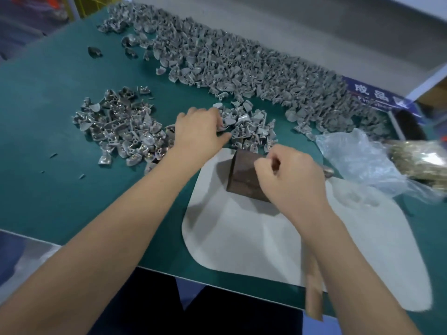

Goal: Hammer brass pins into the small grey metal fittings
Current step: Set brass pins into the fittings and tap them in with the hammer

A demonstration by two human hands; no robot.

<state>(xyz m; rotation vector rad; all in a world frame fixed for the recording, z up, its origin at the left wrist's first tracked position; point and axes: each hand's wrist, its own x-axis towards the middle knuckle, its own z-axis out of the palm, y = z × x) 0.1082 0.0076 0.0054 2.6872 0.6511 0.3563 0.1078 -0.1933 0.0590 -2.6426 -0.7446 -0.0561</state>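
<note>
Lying at 9 o'clock on the green tabletop [48, 122] is a heap of shiny fittings [121, 131]. Left hand [198, 131] reaches into the small grey fittings [246, 126] at 12 o'clock, grip pinching one. Right hand [287, 175], grip curled around the hammer [314, 293], sits over the dark block [242, 175]. Brass pins [420, 160] lie bagged at 3 o'clock.

A green surface [48, 131] carries a pale rounded mat [237, 240] at its near edge. A dark brown block [242, 177] stands on the mat's far part. A crumpled clear plastic bag [358, 160] lies to the right, overlapping the mat's edge. Behind it stands a blue sign [372, 93] with white characters.
</note>
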